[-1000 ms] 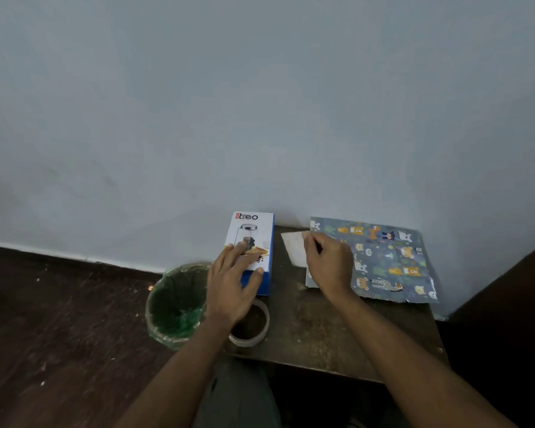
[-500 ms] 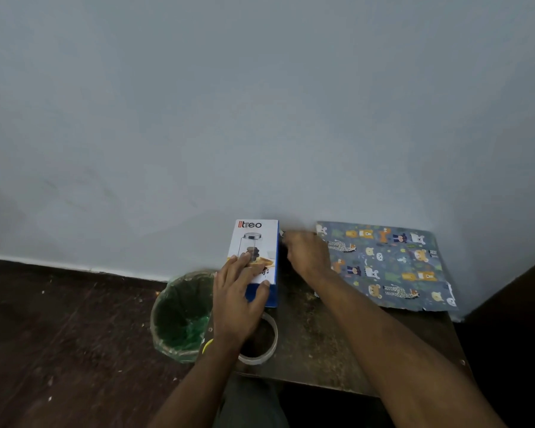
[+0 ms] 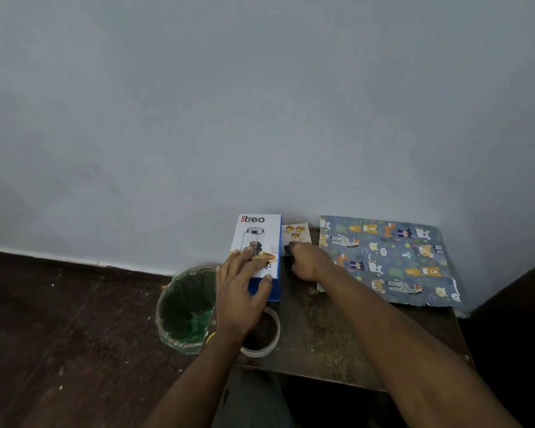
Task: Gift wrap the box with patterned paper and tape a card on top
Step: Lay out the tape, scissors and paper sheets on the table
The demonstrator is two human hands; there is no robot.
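Left hand (image 3: 241, 291) lies flat with fingers spread on the box (image 3: 258, 242), pinning it unwrapped at the table (image 3: 322, 341) edge. Right hand (image 3: 306, 262) rests curled on the card (image 3: 297, 234), just right of the box; can't tell if it pinches it. Probably parking the card. Patterned paper (image 3: 389, 257) lies flat right of that hand. Tape roll (image 3: 272, 341) sits under the left wrist, within reach.
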